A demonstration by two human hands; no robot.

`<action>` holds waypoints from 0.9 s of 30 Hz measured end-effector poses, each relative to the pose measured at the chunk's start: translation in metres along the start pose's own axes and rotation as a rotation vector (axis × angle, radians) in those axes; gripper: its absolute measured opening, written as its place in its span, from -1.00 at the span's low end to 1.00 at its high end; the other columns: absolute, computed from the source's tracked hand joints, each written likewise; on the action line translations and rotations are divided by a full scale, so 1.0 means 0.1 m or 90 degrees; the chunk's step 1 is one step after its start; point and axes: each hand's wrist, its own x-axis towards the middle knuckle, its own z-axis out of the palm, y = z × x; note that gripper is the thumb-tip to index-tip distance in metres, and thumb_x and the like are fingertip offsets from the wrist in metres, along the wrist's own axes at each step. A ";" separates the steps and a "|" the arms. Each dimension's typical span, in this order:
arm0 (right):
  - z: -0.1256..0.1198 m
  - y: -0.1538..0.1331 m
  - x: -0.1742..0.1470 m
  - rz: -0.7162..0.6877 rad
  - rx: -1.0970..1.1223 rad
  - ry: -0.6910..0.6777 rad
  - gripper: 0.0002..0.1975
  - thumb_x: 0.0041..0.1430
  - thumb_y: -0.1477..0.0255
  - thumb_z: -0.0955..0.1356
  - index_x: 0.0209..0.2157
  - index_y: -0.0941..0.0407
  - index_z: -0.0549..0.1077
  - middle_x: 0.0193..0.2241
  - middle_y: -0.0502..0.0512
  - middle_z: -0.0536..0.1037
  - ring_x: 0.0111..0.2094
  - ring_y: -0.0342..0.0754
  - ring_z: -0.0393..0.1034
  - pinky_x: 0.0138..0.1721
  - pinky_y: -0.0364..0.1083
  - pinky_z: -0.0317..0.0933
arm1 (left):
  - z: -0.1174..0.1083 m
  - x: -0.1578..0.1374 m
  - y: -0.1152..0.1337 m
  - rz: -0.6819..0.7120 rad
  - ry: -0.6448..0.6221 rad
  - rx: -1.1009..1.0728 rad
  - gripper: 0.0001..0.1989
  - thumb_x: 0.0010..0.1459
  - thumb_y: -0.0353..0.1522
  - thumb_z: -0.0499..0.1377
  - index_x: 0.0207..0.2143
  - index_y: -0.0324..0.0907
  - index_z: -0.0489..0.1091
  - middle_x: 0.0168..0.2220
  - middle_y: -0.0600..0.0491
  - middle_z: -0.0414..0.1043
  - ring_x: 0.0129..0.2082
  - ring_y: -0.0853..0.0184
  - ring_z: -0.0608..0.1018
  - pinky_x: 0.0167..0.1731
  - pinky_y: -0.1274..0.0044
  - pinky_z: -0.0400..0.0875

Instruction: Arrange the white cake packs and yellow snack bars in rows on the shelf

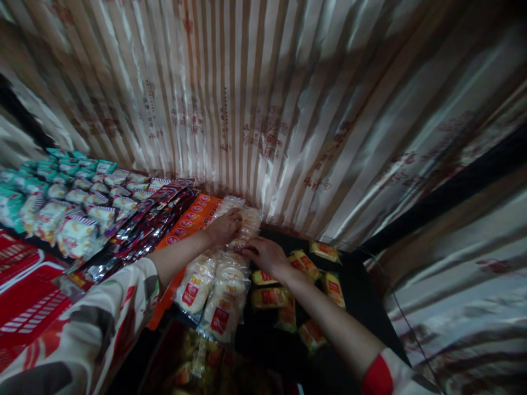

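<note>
Both your bare left hand (225, 226) and right hand (267, 255) are curving over the far end of the clear-plastic-wrapped pale round cakes (230, 272) beside the orange printed sheet (191, 218), any pinch being unclear, with wrapper edges (258, 215) probably offering safest hold on light, slippery, crushable cakes.

Both hands (225, 226) (265, 255) — at clear packets (250, 221)

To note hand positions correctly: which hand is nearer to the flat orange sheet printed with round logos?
Left. The left hand is just right of the orange sheet; the right hand is farther to the right.
</note>
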 end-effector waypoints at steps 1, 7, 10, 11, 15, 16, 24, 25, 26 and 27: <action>0.01 0.00 0.00 -0.002 0.009 -0.002 -0.73 0.19 0.22 0.23 -0.30 0.03 0.49 -0.29 0.01 0.51 -0.29 -0.13 0.38 -0.31 -0.19 0.12 | 0.01 -0.01 0.00 -0.002 0.002 -0.004 -0.89 0.05 -0.43 0.12 -0.49 -0.23 0.42 -0.23 -0.05 0.41 0.00 0.24 0.33 0.10 0.35 0.18; 0.04 -0.01 0.04 0.062 0.022 0.067 -0.74 0.17 0.24 0.25 -0.36 0.10 0.48 -0.36 0.05 0.51 -0.36 -0.14 0.35 -0.35 -0.19 0.10 | 0.03 -0.03 -0.01 0.009 0.019 -0.040 -0.91 0.05 -0.46 0.12 -0.49 -0.21 0.39 -0.30 0.01 0.43 -0.10 0.33 0.40 0.17 0.37 0.08; 0.04 0.00 0.05 0.077 0.023 0.087 -0.79 0.16 0.31 0.26 -0.36 0.11 0.47 -0.37 0.05 0.51 -0.35 -0.13 0.35 -0.33 -0.20 0.10 | -0.05 -0.08 0.01 -0.010 0.030 -0.064 -0.89 0.09 -0.42 0.10 -0.47 -0.21 0.38 -0.29 0.01 0.42 -0.09 0.34 0.41 0.16 0.38 0.10; 0.04 -0.01 0.06 0.080 0.022 0.091 -0.80 0.16 0.34 0.26 -0.36 0.12 0.47 -0.37 0.05 0.50 -0.34 -0.13 0.35 -0.33 -0.20 0.10 | -0.09 -0.11 0.02 -0.014 0.026 -0.071 -0.89 0.09 -0.39 0.11 -0.47 -0.21 0.39 -0.27 0.00 0.42 -0.07 0.33 0.40 0.16 0.38 0.11; 0.05 -0.03 0.06 0.097 0.020 0.085 -0.80 0.17 0.35 0.24 -0.36 0.12 0.46 -0.40 0.05 0.49 -0.35 -0.13 0.35 -0.33 -0.19 0.10 | -0.17 -0.20 0.04 0.002 -0.023 -0.078 -0.85 0.04 -0.30 0.19 -0.47 -0.22 0.42 -0.17 -0.04 0.40 0.06 0.23 0.30 0.14 0.33 0.14; 0.05 -0.04 0.06 0.103 0.015 0.083 -0.80 0.17 0.34 0.24 -0.36 0.12 0.46 -0.39 0.05 0.49 -0.34 -0.13 0.35 -0.33 -0.19 0.11 | -0.17 -0.22 0.04 0.002 -0.034 -0.072 -0.87 0.03 -0.32 0.20 -0.46 -0.22 0.42 -0.15 -0.04 0.39 0.09 0.20 0.26 0.13 0.33 0.16; -0.10 -0.19 -0.11 0.055 -0.064 0.084 -0.79 0.19 0.30 0.22 -0.24 0.06 0.42 -0.20 0.05 0.45 -0.29 -0.12 0.37 -0.35 -0.19 0.12 | -0.08 -0.18 0.04 -0.006 -0.026 -0.038 -0.95 -0.04 -0.43 0.24 -0.46 -0.25 0.44 -0.12 -0.07 0.37 0.15 0.14 0.17 0.09 0.34 0.22; -0.11 -0.19 -0.13 0.041 -0.059 0.057 -0.78 0.19 0.29 0.22 -0.26 0.05 0.44 -0.22 0.04 0.46 -0.28 -0.12 0.38 -0.34 -0.18 0.12 | -0.08 -0.18 0.05 -0.008 -0.023 -0.039 -0.95 -0.04 -0.43 0.24 -0.46 -0.24 0.44 -0.12 -0.06 0.37 0.15 0.14 0.18 0.08 0.34 0.22; -0.11 -0.19 -0.14 0.033 -0.055 0.032 -0.78 0.19 0.27 0.23 -0.27 0.04 0.45 -0.23 0.04 0.47 -0.26 -0.11 0.38 -0.32 -0.18 0.12 | -0.08 -0.18 0.05 -0.009 -0.021 -0.040 -0.96 -0.04 -0.43 0.23 -0.46 -0.24 0.43 -0.13 -0.06 0.38 0.14 0.14 0.19 0.08 0.34 0.23; -0.10 -0.19 -0.14 0.030 -0.050 0.010 -0.77 0.19 0.26 0.23 -0.28 0.04 0.46 -0.23 0.03 0.48 -0.25 -0.10 0.38 -0.30 -0.17 0.13 | -0.08 -0.19 0.05 -0.010 -0.018 -0.040 -0.97 -0.04 -0.44 0.23 -0.47 -0.24 0.43 -0.14 -0.05 0.38 0.14 0.15 0.20 0.08 0.34 0.23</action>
